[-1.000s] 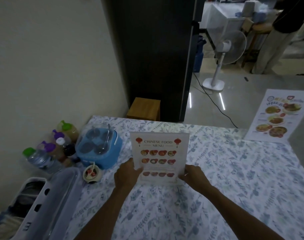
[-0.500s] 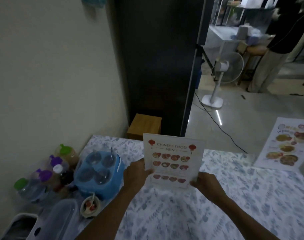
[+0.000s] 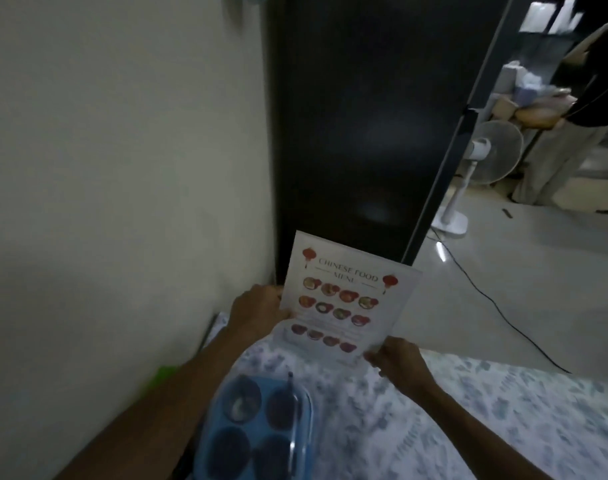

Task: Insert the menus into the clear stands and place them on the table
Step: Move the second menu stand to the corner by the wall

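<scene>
Chinese food menu [image 3: 344, 303], apparently already inside a clear stand, though dim light and blur hide the stand's edges. Held tilted in the air above the far end of the desk [image 3: 451, 410], not yet set down. Gripped at both sides: left hand [image 3: 259, 311] clamped on the left edge about halfway up, right hand [image 3: 399, 358] pinching the lower right corner. Judged from this: insertion seemingly done for this piece, placement pending. No other menu or stand visible here, so no telling how many remain. Below and nearer, a blue lidded tray [image 3: 257, 431] with four dark round wells, resting on the desk's patterned cloth just beside the left forearm. Something green [image 3: 164, 374] at the left edge, too blurred to identify. Behind the menu, a tall dark panel [image 3: 364, 133] beside a pale wall; off to the right, a white pedestal fan [image 3: 482, 157] on the floor, cable trailing, well apart from the desk.
</scene>
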`<state>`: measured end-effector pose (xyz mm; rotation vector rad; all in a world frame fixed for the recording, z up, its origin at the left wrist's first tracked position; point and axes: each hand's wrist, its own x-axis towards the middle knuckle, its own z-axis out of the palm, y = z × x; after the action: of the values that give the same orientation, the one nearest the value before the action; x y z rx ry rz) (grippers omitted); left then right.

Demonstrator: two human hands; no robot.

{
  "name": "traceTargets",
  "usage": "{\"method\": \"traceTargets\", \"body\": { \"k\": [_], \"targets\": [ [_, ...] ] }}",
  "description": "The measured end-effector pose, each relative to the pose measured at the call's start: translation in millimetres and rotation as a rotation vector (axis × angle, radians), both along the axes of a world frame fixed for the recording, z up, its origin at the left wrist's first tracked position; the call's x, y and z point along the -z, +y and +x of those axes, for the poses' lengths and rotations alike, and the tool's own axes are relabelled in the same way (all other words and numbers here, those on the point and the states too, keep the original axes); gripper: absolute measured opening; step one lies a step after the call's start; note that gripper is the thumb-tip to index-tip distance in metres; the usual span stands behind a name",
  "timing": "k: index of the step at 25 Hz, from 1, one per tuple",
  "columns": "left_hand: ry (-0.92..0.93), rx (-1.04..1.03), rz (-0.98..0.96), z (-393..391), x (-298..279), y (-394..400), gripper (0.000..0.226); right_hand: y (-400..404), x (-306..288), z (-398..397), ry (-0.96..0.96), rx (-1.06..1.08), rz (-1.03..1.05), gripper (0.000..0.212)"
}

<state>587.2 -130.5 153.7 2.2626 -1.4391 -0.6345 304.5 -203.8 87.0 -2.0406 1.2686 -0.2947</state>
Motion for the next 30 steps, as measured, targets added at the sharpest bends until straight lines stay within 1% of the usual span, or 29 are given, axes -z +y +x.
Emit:
{"method": "traceTargets", "body": {
  "k": [2,5,9,12,15,19,21,23,26,28,30],
  "targets": [
    [0.000,-0.061,0.016,46.4,20.5,1.6,0.046,-9.2,18.2,54.5,-0.017,-0.026,0.008,0.015],
    [0.013,-0.145,0.021,95.1,43.5,6.3,0.048,-18.1,41.6,112.4,-0.036,-0.060,0.043,0.019],
    [0.035,-0.197,0.005,128.4,67.2,7.3,0.047,-26.9,65.2,153.3,-0.027,-0.088,0.032,0.018],
    [-0.040,-0.234,0.027,128.4,73.4,2.1,0.043,-35.2,71.2,161.5,-0.006,-0.102,0.026,0.020],
    [-0.119,-0.276,0.026,122.8,79.1,-1.6,0.034,-39.0,69.1,163.9,0.000,-0.096,0.044,0.026],
    [-0.155,-0.336,0.038,123.3,80.8,1.7,0.028,-34.5,66.2,175.3,-0.028,-0.084,0.055,0.029],
    [-0.165,-0.374,0.078,123.2,80.1,5.4,0.025,-29.9,64.9,184.8,-0.062,-0.093,0.050,0.031],
    [-0.172,-0.365,0.128,122.6,80.8,10.2,0.024,-26.1,67.5,193.5,-0.091,-0.093,0.032,0.031],
    [-0.208,-0.333,0.176,118.6,79.7,13.0,0.026,-23.4,73.3,200.6,-0.050,-0.078,0.020,0.029],
    [-0.242,-0.301,0.184,112.6,81.6,11.8,0.026,-21.7,74.7,203.5,-0.020,-0.059,0.013,0.025],
    [-0.212,-0.281,0.166,104.7,81.2,11.3,0.026,-21.8,75.3,207.0,-0.016,-0.054,0.009,0.023]
  ]
}}
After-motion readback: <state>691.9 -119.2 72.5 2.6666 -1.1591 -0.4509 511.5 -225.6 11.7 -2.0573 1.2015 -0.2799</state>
